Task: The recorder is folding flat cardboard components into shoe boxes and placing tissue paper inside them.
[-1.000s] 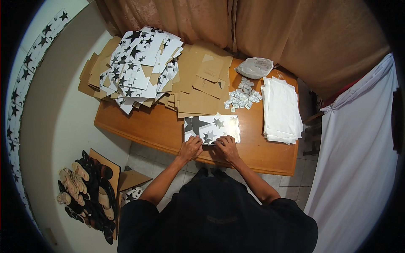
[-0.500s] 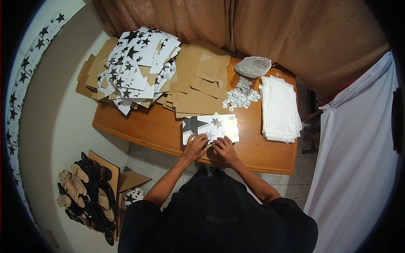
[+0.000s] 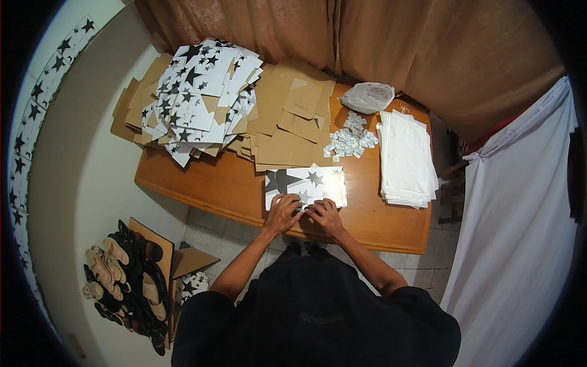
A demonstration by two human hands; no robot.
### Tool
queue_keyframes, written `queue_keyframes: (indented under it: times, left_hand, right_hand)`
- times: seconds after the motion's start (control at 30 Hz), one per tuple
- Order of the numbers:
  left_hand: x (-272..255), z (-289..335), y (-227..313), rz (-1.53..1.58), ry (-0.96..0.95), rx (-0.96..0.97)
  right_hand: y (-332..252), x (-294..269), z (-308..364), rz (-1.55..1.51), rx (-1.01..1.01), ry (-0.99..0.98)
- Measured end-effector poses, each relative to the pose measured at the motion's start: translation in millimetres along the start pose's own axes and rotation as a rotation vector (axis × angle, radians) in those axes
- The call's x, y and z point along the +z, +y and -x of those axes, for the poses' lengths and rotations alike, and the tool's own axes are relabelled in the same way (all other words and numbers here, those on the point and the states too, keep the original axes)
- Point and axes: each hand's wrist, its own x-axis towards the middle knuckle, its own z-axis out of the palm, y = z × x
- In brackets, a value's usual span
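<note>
A white cardboard box (image 3: 326, 180) printed with black and grey stars lies at the table's near edge, its lid side facing up. My left hand (image 3: 283, 211) grips the middle of its near side with curled fingers. Close beside it, my right hand (image 3: 325, 215) has its fingers bent over the same edge, right of centre. The fingertips of both hands nearly meet. Their thumbs, and the part of the edge under the palms, are hidden.
Behind the box are brown cardboard pieces (image 3: 287, 150) and a heap of star-printed sheets (image 3: 192, 92). Small packets (image 3: 351, 142), a plastic bag (image 3: 367, 96) and stacked white paper (image 3: 406, 159) lie right. Shoes (image 3: 131, 275) hang at lower left beside the wooden table (image 3: 202, 192).
My right hand has shifted very slightly left along the box's near edge. The left hand and the box stay in place.
</note>
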Motion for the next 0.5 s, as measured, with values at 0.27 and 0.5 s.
queue_keyframes:
  times: [0.27,0.5]
  left_hand:
    - [-4.7,-1.8,2.0,-0.018,-0.028,-0.001]
    - [-0.3,-0.1,-3.7,-0.103,0.003,0.107]
  right_hand:
    - [1.1,5.1,-0.3,-0.039,0.015,0.001]
    - [2.1,4.6,-2.4,-0.044,0.008,0.046]
